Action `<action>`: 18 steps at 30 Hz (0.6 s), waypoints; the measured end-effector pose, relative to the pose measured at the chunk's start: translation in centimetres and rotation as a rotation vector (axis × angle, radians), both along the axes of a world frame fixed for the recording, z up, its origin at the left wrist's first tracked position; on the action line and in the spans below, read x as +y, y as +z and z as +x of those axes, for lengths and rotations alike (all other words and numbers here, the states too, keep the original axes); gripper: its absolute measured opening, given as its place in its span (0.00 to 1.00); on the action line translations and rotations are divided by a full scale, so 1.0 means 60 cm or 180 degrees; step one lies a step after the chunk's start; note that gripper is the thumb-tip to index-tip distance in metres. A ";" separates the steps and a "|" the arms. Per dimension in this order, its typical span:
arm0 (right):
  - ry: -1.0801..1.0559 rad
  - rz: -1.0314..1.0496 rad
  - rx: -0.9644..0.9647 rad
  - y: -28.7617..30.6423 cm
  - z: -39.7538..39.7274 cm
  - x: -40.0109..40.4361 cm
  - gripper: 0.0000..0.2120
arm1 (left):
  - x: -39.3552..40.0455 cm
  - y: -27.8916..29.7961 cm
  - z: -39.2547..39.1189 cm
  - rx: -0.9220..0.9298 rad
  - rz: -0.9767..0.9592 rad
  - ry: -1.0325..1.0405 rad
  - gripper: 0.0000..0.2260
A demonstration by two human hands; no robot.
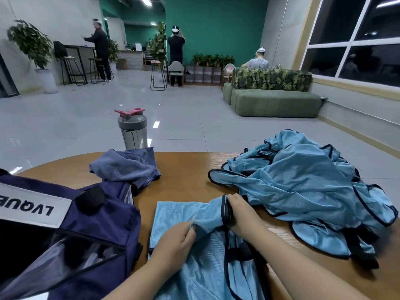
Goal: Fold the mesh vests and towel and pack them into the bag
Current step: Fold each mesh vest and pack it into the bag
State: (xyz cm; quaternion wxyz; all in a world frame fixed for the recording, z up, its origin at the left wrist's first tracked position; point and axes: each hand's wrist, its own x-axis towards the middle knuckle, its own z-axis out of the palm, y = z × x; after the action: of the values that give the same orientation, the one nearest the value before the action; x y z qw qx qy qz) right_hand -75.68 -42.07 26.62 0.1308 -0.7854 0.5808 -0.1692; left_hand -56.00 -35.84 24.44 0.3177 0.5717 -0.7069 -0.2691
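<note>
A light blue mesh vest (pixel 173 215) with dark trim lies partly folded on the wooden table (pixel 190 169) in front of me. My left hand (pixel 175 241) pinches a fold of its fabric near the middle. My right hand (pixel 242 215) grips the vest's dark-trimmed edge, lifted slightly off the table. A heap of several more blue mesh vests (pixel 303 191) lies crumpled to the right. A blue-grey towel (pixel 127 165) sits bunched at the back left. The navy bag (pixel 91 224) with a white label stands open at the left.
A grey shaker bottle (pixel 133 131) with a pink lid stands at the table's far edge behind the towel. Beyond the table are a tiled floor, a green sofa (pixel 275 100), stools and three people standing or sitting far off.
</note>
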 end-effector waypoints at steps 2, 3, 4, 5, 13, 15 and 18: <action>-0.0054 0.0026 -0.0286 0.007 -0.012 0.001 0.12 | 0.000 -0.005 0.005 0.0286 0.0160 0.0144 0.27; -0.0104 0.0085 -0.0425 0.011 -0.020 0.002 0.12 | -0.001 -0.005 0.005 0.0443 0.0203 0.0220 0.27; -0.0161 0.0143 -0.0585 0.015 -0.029 0.002 0.11 | -0.003 -0.005 0.006 0.0550 0.0254 0.0290 0.26; -0.0223 0.0203 -0.0743 0.019 -0.037 0.002 0.10 | -0.006 -0.005 0.007 0.0664 0.0307 0.0321 0.25; -0.1349 0.0723 -0.2299 0.012 -0.084 -0.017 0.08 | -0.012 0.000 0.014 0.0951 0.0616 0.0207 0.31; -0.1480 0.0558 -0.1808 0.005 -0.087 -0.013 0.11 | -0.014 0.002 0.013 0.0890 0.0637 0.0209 0.26; -0.1102 0.0109 -0.1355 0.028 -0.072 0.026 0.10 | -0.010 0.011 0.009 0.0552 0.0592 -0.0025 0.12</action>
State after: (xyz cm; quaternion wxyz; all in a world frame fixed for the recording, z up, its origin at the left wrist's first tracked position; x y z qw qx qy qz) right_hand -80.00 -40.48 28.29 0.2323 -0.6188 0.6687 -0.3405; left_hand -55.44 -36.41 25.09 0.3222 0.5704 -0.6511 -0.3832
